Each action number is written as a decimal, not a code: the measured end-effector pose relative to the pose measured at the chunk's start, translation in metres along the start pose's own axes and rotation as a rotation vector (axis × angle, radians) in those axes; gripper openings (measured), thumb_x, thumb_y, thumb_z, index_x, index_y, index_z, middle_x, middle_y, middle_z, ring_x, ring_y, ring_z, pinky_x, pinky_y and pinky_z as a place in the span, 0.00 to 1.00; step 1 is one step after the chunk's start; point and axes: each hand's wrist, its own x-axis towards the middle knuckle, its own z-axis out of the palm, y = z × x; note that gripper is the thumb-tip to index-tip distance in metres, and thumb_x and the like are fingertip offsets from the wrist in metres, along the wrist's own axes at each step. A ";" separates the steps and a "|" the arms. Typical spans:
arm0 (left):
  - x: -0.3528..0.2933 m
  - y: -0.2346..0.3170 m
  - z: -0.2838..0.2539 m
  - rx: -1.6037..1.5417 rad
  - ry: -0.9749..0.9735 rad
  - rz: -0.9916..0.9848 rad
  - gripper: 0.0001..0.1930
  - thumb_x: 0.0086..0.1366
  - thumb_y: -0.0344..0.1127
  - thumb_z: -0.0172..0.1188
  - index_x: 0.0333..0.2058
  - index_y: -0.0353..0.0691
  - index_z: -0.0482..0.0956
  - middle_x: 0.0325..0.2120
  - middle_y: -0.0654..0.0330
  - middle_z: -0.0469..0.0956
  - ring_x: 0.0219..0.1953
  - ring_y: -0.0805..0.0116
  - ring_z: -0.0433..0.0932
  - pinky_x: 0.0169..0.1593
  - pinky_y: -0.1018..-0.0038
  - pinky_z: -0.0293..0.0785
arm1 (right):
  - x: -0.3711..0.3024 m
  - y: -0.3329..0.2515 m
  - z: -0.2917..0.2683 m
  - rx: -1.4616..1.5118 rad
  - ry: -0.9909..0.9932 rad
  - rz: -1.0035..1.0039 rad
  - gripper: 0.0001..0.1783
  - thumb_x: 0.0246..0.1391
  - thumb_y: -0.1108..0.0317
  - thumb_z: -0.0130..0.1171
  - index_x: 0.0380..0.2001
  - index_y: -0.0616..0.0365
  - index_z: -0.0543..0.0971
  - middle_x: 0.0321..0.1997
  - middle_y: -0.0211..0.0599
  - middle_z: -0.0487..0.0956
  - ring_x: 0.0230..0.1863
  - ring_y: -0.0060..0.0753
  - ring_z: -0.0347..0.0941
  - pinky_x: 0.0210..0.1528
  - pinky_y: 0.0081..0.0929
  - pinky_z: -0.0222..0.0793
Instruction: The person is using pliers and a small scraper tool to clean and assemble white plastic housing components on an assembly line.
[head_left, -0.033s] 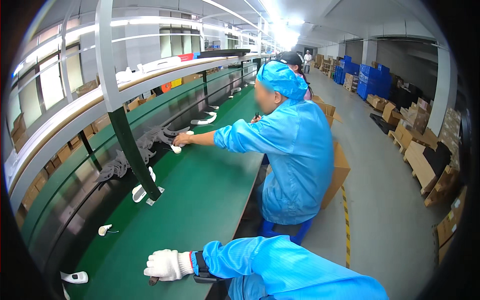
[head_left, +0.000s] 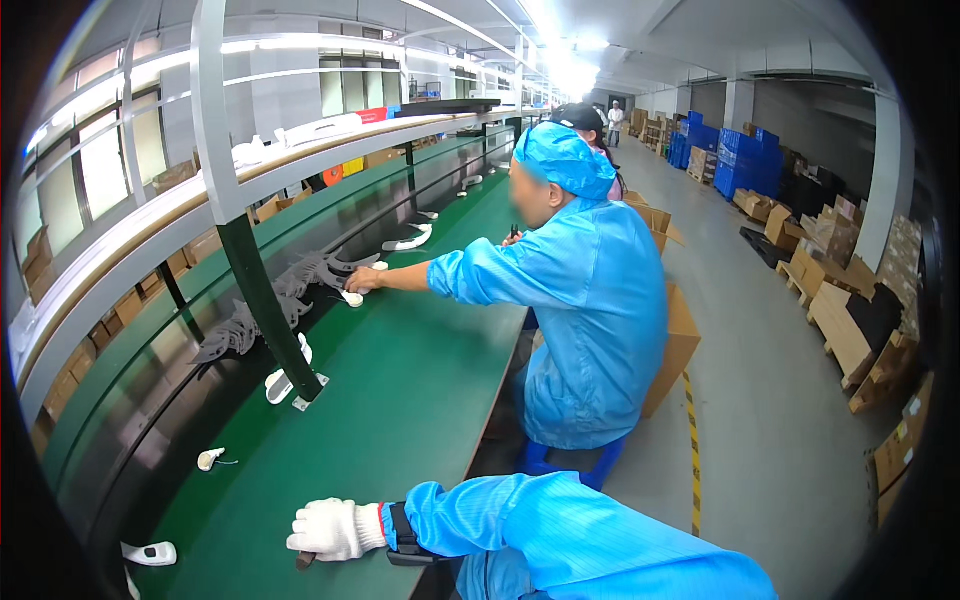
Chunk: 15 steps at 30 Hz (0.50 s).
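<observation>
My right hand (head_left: 330,529), in a white knit glove, rests over the near edge of the green work surface (head_left: 400,400). Its fingers are curled closed. A small dark brown end (head_left: 305,562) shows below them; I cannot make out what it belongs to. A black band with a small box (head_left: 410,540) circles my wrist over the blue sleeve. My left hand is out of view. Left of my hand lie a white handheld device (head_left: 150,554) at the rim and a small white round part with a thin wire (head_left: 210,459). A white housing (head_left: 279,387) lies beside the post.
A co-worker in a blue coat and cap (head_left: 590,300) sits ahead, one hand reaching to small white round parts (head_left: 353,298). Grey curved parts (head_left: 240,330) are heaped along the far side. A dark green post (head_left: 265,310) rises from the surface, under a shelf (head_left: 110,270).
</observation>
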 end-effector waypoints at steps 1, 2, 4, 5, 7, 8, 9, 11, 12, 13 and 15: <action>0.000 -0.001 -0.003 0.002 0.004 0.000 0.08 0.70 0.26 0.55 0.43 0.28 0.79 0.37 0.53 0.81 0.38 0.66 0.79 0.46 0.72 0.76 | 0.005 -0.005 -0.004 0.007 -0.019 0.016 0.12 0.50 0.61 0.63 0.36 0.55 0.77 0.28 0.39 0.77 0.33 0.47 0.77 0.35 0.41 0.74; -0.001 -0.003 -0.007 0.004 0.006 -0.005 0.08 0.70 0.26 0.55 0.43 0.28 0.79 0.38 0.53 0.81 0.38 0.66 0.79 0.46 0.72 0.76 | 0.009 -0.010 -0.008 0.012 -0.021 0.009 0.12 0.50 0.61 0.63 0.36 0.55 0.77 0.28 0.39 0.77 0.33 0.47 0.77 0.35 0.41 0.74; -0.002 -0.005 -0.015 0.015 0.032 -0.024 0.08 0.70 0.26 0.55 0.43 0.28 0.79 0.38 0.53 0.81 0.39 0.66 0.80 0.46 0.72 0.76 | 0.019 -0.023 -0.012 0.330 -0.050 0.269 0.11 0.57 0.59 0.59 0.38 0.53 0.78 0.34 0.40 0.81 0.40 0.48 0.79 0.42 0.41 0.76; 0.000 -0.003 -0.016 0.008 0.016 -0.029 0.08 0.70 0.26 0.55 0.44 0.28 0.79 0.38 0.53 0.81 0.39 0.66 0.80 0.47 0.72 0.77 | 0.020 -0.023 -0.001 0.349 0.063 0.345 0.13 0.62 0.57 0.55 0.42 0.53 0.78 0.38 0.42 0.82 0.43 0.50 0.79 0.45 0.42 0.75; -0.003 -0.007 -0.024 -0.020 0.007 -0.058 0.09 0.70 0.27 0.56 0.44 0.28 0.79 0.39 0.53 0.82 0.41 0.67 0.80 0.47 0.72 0.77 | 0.033 -0.041 -0.011 0.522 0.098 0.580 0.17 0.66 0.51 0.50 0.44 0.52 0.76 0.39 0.49 0.81 0.44 0.56 0.79 0.47 0.42 0.75; -0.002 -0.006 -0.027 -0.020 -0.021 -0.081 0.09 0.70 0.27 0.56 0.44 0.29 0.79 0.39 0.54 0.82 0.41 0.68 0.80 0.48 0.73 0.76 | 0.041 -0.047 -0.023 0.656 0.054 0.724 0.15 0.66 0.53 0.52 0.42 0.53 0.76 0.32 0.43 0.81 0.36 0.43 0.80 0.38 0.35 0.76; 0.002 -0.002 -0.026 -0.054 -0.059 -0.099 0.09 0.70 0.28 0.56 0.45 0.29 0.79 0.39 0.56 0.81 0.41 0.69 0.80 0.48 0.74 0.75 | 0.037 -0.019 0.019 1.217 0.212 0.712 0.12 0.67 0.57 0.54 0.40 0.53 0.75 0.29 0.30 0.76 0.28 0.24 0.72 0.27 0.24 0.70; 0.006 -0.008 -0.034 -0.153 -0.059 -0.125 0.09 0.70 0.26 0.56 0.45 0.30 0.79 0.39 0.57 0.81 0.40 0.71 0.80 0.47 0.74 0.75 | 0.049 -0.019 0.029 1.517 0.217 0.839 0.08 0.66 0.63 0.56 0.42 0.55 0.73 0.33 0.24 0.72 0.24 0.15 0.63 0.21 0.18 0.62; 0.007 -0.008 -0.037 -0.148 -0.054 -0.152 0.08 0.70 0.26 0.55 0.45 0.31 0.80 0.39 0.55 0.81 0.39 0.69 0.80 0.46 0.74 0.75 | 0.050 -0.015 0.029 1.599 0.227 0.941 0.08 0.66 0.63 0.55 0.40 0.56 0.73 0.31 0.26 0.72 0.22 0.15 0.62 0.20 0.18 0.62; 0.013 -0.024 -0.039 -0.154 -0.007 -0.023 0.07 0.68 0.23 0.53 0.41 0.29 0.78 0.33 0.55 0.81 0.34 0.70 0.79 0.41 0.75 0.77 | 0.054 -0.013 0.027 1.534 0.208 0.972 0.09 0.65 0.63 0.53 0.39 0.57 0.74 0.28 0.28 0.72 0.20 0.17 0.64 0.20 0.21 0.66; 0.014 -0.027 -0.051 -0.079 0.031 -0.018 0.07 0.67 0.23 0.54 0.40 0.28 0.79 0.31 0.54 0.82 0.33 0.71 0.80 0.40 0.75 0.77 | 0.057 -0.013 0.027 1.483 0.246 0.953 0.13 0.67 0.59 0.52 0.40 0.59 0.74 0.25 0.29 0.70 0.20 0.22 0.68 0.25 0.30 0.75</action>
